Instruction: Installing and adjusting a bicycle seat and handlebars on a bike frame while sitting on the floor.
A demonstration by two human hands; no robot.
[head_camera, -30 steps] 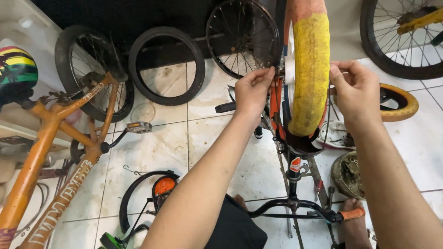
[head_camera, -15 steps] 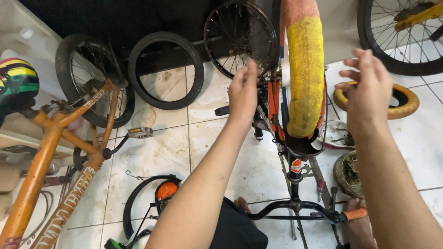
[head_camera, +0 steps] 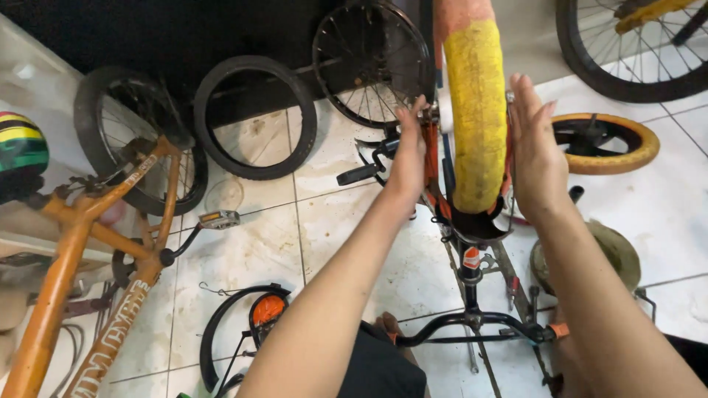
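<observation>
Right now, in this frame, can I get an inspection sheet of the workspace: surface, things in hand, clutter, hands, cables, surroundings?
Surface: white tiled floor, scuffed and stained.
Job's things: upturned small bike, its yellow tyre wheel upright in the orange fork; black handlebar resting low near the floor.
Clutter: orange bike frame, loose black tyre, bare spoked wheel, small yellow-rimmed wheel, black mudguard with orange reflector, striped helmet.
Hands: left hand flat against the fork, no grip closed; right hand open beside the tyre.
Cables: thin wire on the tiles.
Surroundings: another bike wheel top right.
</observation>
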